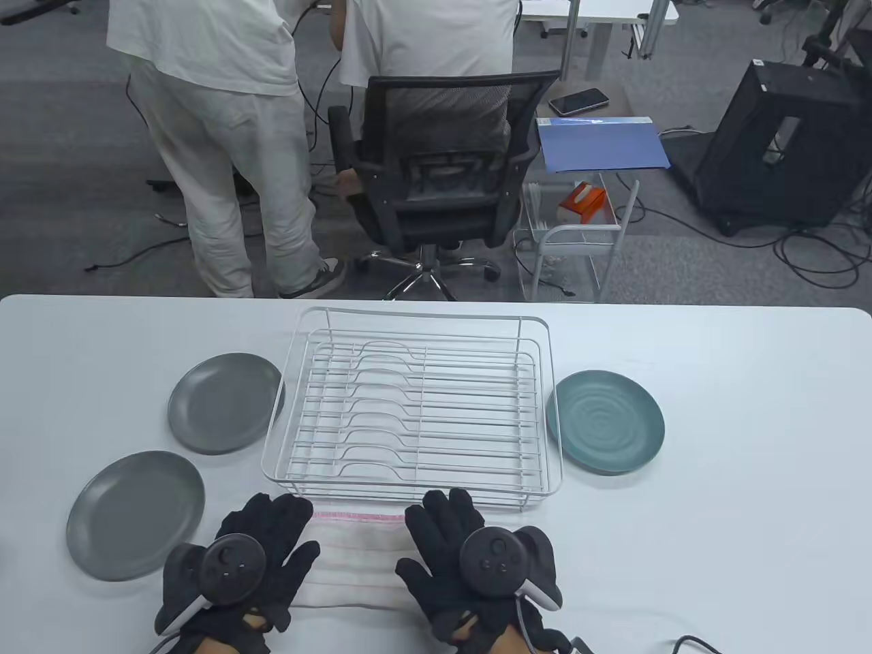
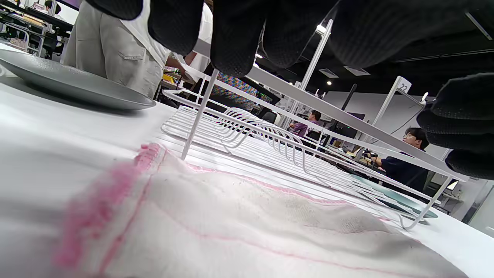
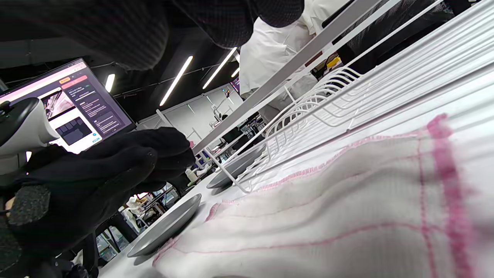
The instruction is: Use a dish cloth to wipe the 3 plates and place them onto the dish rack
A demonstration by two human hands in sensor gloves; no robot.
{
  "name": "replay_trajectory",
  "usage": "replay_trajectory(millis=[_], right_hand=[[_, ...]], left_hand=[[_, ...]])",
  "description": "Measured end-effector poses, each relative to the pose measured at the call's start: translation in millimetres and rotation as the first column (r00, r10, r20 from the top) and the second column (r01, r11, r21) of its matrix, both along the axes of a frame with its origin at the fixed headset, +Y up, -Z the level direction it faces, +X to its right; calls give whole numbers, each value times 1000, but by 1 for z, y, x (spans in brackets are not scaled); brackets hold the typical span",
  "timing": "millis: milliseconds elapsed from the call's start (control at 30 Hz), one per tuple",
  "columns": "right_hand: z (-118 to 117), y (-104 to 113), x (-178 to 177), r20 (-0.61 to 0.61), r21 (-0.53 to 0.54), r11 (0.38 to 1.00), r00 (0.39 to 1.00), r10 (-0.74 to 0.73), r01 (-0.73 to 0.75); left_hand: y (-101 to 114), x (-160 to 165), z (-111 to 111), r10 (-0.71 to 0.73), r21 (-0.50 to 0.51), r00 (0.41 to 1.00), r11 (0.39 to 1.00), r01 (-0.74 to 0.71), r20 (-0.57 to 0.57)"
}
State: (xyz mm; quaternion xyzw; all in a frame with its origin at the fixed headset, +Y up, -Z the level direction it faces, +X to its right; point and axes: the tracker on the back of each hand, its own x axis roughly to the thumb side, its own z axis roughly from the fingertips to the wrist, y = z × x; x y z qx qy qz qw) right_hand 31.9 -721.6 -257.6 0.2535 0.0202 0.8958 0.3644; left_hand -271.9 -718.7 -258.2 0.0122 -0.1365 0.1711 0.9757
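A white dish cloth with pink stripes lies flat near the table's front edge, just in front of the empty white wire dish rack. Left of the rack lie two grey plates, one farther and one nearer. On the rack's right lies a teal plate. My left hand is spread over the cloth's left end and my right hand over its right end. Both have straight fingers. In the left wrist view my fingers hang just above the cloth, holding nothing.
Beyond the table's far edge stand two people in white, an office chair and a wire cart. A black cable lies at the front right. A monitor shows in the right wrist view.
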Motion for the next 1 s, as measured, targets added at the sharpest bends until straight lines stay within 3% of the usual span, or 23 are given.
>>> replay_trajectory(millis=[433,667,867,1000], right_hand=[[-3,0,2,1,13,1000,1000,-5,5],[2,-3,-18,-51,70,997,998,33,-30],[6,-21,-72,-211,96,969,947,242,-226],[7,-34,-101,-260,96,864,825,501,-494]], left_hand=[[0,-1,0,16,3,1000,1000,-16,5],[0,-3,1,35,-1,999,999,-35,1],[0,-2,2,36,-8,999,999,-36,-3],[-3,-5,2,55,-39,998,998,-56,-6]])
